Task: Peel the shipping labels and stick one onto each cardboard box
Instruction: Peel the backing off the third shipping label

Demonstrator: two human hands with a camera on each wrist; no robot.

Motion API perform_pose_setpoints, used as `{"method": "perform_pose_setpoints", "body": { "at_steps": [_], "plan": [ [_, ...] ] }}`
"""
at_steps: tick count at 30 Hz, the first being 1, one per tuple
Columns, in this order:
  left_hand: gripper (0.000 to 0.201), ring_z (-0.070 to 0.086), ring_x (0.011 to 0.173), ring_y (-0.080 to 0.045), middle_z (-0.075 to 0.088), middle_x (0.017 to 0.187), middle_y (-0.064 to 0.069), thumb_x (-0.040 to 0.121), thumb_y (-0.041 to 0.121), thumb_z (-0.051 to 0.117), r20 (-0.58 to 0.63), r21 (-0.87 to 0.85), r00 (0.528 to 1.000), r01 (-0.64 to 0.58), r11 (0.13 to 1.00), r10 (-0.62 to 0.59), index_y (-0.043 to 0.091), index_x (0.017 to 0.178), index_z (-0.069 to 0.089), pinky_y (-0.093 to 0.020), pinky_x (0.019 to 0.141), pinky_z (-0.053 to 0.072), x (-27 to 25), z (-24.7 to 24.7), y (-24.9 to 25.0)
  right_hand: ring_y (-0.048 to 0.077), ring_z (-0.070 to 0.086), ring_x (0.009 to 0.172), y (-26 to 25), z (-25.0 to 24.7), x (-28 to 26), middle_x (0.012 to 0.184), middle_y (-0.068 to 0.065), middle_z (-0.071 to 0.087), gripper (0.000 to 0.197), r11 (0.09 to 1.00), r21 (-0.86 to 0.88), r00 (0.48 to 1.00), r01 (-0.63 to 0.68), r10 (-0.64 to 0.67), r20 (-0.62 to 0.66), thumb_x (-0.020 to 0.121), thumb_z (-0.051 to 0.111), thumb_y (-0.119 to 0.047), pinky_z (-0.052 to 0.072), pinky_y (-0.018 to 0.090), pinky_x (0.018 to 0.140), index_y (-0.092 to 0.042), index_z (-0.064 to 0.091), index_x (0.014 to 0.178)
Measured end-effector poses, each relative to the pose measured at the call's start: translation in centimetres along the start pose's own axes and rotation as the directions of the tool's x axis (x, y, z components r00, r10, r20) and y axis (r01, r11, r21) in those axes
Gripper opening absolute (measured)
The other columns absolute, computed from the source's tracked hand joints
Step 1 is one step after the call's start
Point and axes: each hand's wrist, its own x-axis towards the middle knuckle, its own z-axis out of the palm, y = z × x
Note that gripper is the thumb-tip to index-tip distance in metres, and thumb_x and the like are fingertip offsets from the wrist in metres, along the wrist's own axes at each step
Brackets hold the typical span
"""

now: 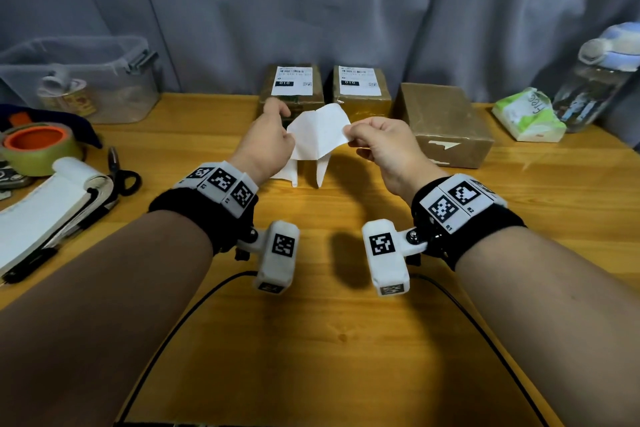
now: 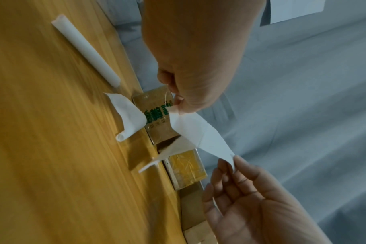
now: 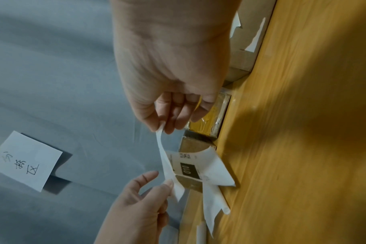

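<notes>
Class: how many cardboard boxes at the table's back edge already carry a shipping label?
2: the left brown cardboard box and the middle brown cardboard box have white labels. The larger right box has none showing.

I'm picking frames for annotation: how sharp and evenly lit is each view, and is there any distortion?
Head view: sharp centre, the label between both hands crisp; wide-angle bending at the edges, soft shadows on the table. Left wrist view: table streaked with motion blur, dim. Right wrist view: table smeared, yet "010" on the label readable.
</notes>
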Motion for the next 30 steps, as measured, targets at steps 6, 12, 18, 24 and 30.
{"method": "perform_pose_setpoints", "body": {
  "at_steps": [6,12,18,24,30],
  "plan": [
    [0.015,0.054,0.076,-0.022,0.054,0.080,-0.002,0.089,0.005,0.049,-0.036,0.078,0.999,0.029,0.997,-0.026,0.014,0.099,0.042,-0.035,0.068,0.046,0.1,-0.1,-0.5,0.015,0.054,0.081,-0.1,0.2,-0.1,0.074,0.001,0.061,0.014,0.999,0.015,0.994,0.048,-0.046,-0.097,0.085,0.062,-0.014,0.047,0.032,0.079,-0.008,0.068,0.075],
    [0.014,0.055,0.080,-0.026,0.056,0.087,-0.006,0.086,0.004,0.049,-0.041,0.130,0.999,0.027,0.991,-0.022,0.015,0.091,0.042,-0.036,0.068,0.045,0.3,0.3,-0.7,0.013,0.050,0.074,0.0,0.7,-0.3,0.070,0.001,0.055,0.014,0.996,0.068,0.973,0.057,-0.040,-0.229,0.086,0.058,-0.013,0.042,0.029,0.072,-0.004,0.066,0.078],
    [0.011,0.051,0.080,-0.027,0.054,0.084,-0.006,0.086,0.004,0.046,-0.011,0.262,1.000,0.022,0.965,-0.020,0.014,0.088,0.043,-0.035,0.068,0.043,0.2,0.1,-1.6,0.011,0.050,0.073,-0.2,0.8,-0.4,0.072,0.002,0.056,0.012,0.993,0.095,0.955,0.075,-0.044,-0.293,0.085,0.058,-0.013,0.042,0.026,0.068,-0.006,0.065,0.079],
    [0.010,0.053,0.082,-0.031,0.056,0.084,-0.009,0.084,0.003,0.045,-0.001,0.301,0.999,0.040,0.953,-0.042,0.013,0.084,0.043,-0.038,0.072,0.044,-0.1,-0.2,-2.5,0.012,0.047,0.071,-0.3,0.8,-0.4,0.071,0.003,0.053,0.011,0.987,0.132,0.945,0.093,-0.045,-0.325,0.085,0.057,-0.012,0.041,0.027,0.067,-0.006,0.063,0.078],
    [0.010,0.051,0.082,-0.031,0.057,0.083,-0.011,0.084,0.002,0.043,0.031,0.330,1.000,-0.013,0.944,0.002,0.012,0.082,0.042,-0.039,0.070,0.043,-0.5,-0.3,-2.8,0.010,0.044,0.066,0.3,0.2,-0.2,0.066,-0.004,0.048,0.018,0.982,0.158,0.903,0.100,-0.023,-0.429,0.086,0.054,-0.012,0.039,0.027,0.064,-0.014,0.055,0.067]
  ]
}}
